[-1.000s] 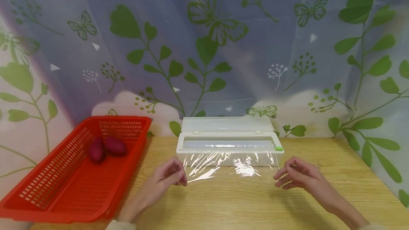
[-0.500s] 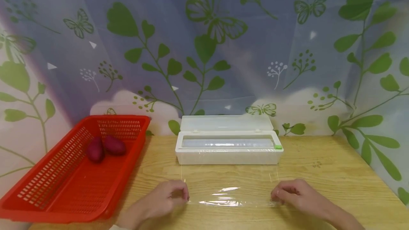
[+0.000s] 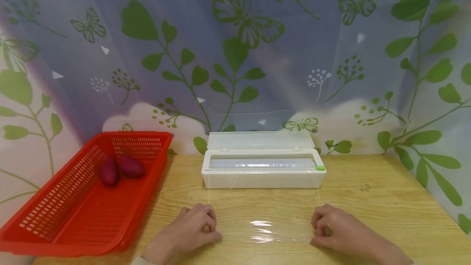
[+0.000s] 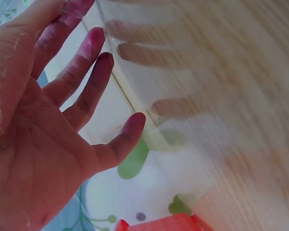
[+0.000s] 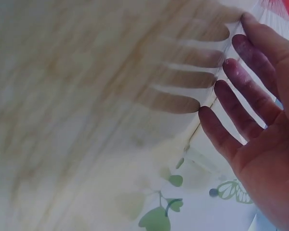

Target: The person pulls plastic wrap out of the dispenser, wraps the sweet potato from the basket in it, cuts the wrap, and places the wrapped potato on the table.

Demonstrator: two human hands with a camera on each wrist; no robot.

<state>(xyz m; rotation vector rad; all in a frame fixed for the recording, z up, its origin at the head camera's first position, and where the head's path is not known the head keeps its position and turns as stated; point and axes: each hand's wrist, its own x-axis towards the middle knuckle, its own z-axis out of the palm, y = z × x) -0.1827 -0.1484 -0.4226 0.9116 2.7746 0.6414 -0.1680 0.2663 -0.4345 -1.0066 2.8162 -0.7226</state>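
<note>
A clear sheet of plastic wrap (image 3: 262, 228) stretches from a white wrap dispenser box (image 3: 262, 180) toward the front and lies low over the wooden table. At the sheet's front left corner is my left hand (image 3: 193, 229), its thumb apart from the fingers and the fingertips down at the film. My right hand (image 3: 344, 230) does the same at the front right corner. Both wrist views show spread, mostly straight fingers (image 4: 89, 91) and fingers (image 5: 245, 91) with their tips right at the tabletop. The box lid (image 3: 260, 140) stands raised behind the roll (image 3: 262, 163).
A red plastic basket (image 3: 145, 203) stands at the left, with two purple sweet potatoes (image 3: 109, 171) in its back part. A green slider (image 3: 320, 167) sits at the box's right end. A leaf-patterned curtain (image 3: 272, 81) hangs right behind the table (image 3: 375, 207).
Both hands have drawn the wrap toward the front and lowered it to the table. Their thumbs have since parted from the fingers at the film's corners. Box and basket stay put.
</note>
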